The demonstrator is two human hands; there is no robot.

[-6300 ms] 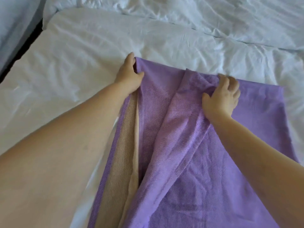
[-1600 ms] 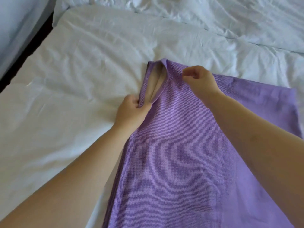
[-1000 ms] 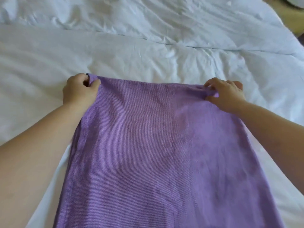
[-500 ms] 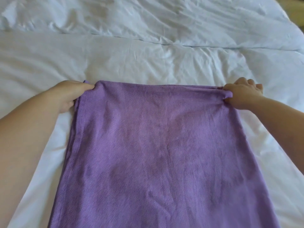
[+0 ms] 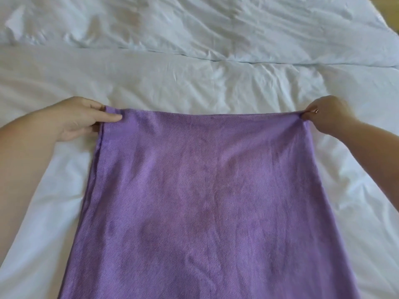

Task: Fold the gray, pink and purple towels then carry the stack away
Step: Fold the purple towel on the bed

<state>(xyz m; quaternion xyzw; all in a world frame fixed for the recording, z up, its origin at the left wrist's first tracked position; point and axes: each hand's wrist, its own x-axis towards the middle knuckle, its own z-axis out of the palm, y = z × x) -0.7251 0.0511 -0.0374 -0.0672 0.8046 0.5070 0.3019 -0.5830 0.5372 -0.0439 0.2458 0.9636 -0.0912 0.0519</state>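
The purple towel [image 5: 205, 201] lies spread lengthwise on the white bed, doubled over, its far edge stretched straight and its near end running off the bottom of the view. My left hand [image 5: 82, 119] pinches the far left corner between thumb and fingers. My right hand [image 5: 326, 115] pinches the far right corner. The two hands hold the far edge taut between them. No gray or pink towel is in view.
The white bed sheet [image 5: 194, 83] lies wrinkled under and around the towel. A rumpled white duvet [image 5: 216, 29] lies across the far side. A strip of wooden floor [image 5: 390, 9] shows at the top right corner.
The towel's folded-over half has been laid flat. My hands have moved apart to the two far corners and pulled the far edge straight and taut; the camera swung to the right.
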